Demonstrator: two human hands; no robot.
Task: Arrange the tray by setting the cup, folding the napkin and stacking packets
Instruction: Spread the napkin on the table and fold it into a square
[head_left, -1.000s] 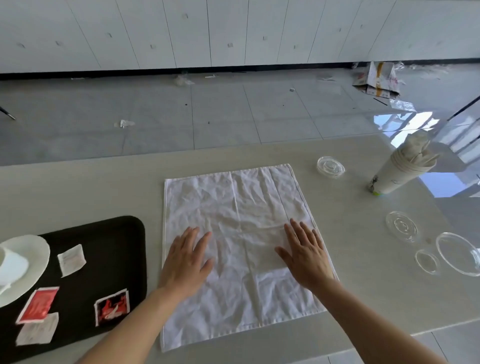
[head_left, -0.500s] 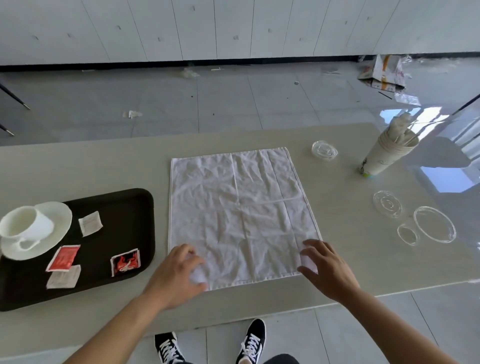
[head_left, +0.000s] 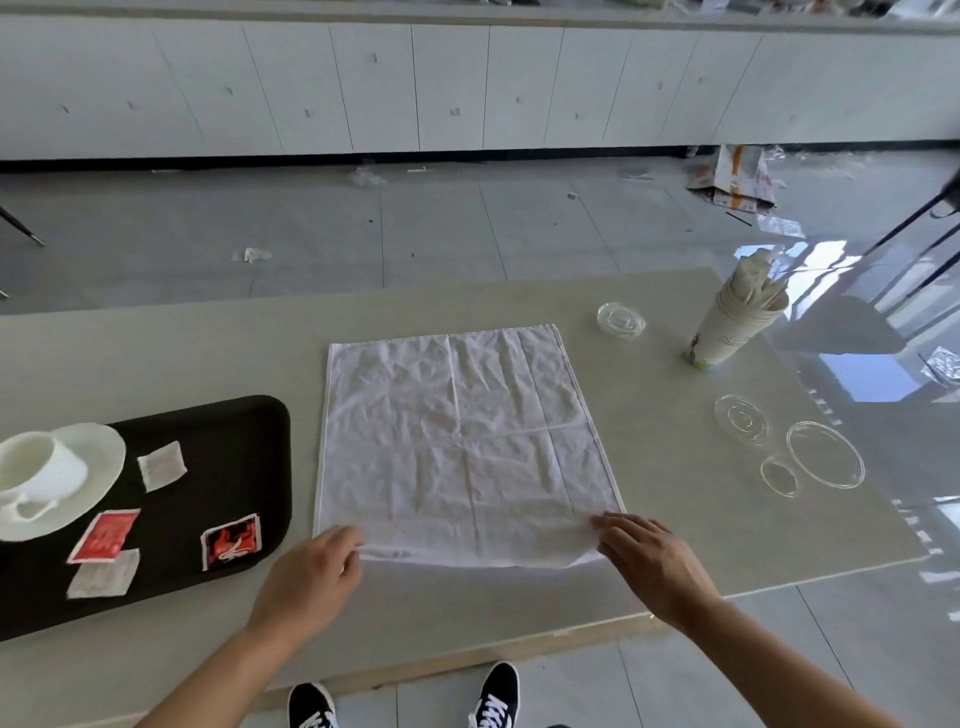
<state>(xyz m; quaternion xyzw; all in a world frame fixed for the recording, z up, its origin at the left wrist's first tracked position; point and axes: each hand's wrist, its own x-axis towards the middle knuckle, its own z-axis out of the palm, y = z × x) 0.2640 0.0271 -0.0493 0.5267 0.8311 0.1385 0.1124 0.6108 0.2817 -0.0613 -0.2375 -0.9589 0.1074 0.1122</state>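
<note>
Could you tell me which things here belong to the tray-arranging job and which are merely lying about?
Part of the job:
- napkin, near corners pinched by left hand and right hand
- black tray
- cup on saucer
- four packets

Lying about:
- clear lids
- stack of paper cups
- litter on the floor

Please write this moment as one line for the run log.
step: fold napkin | left hand, right hand: pinching near corners | cup: on tray
</note>
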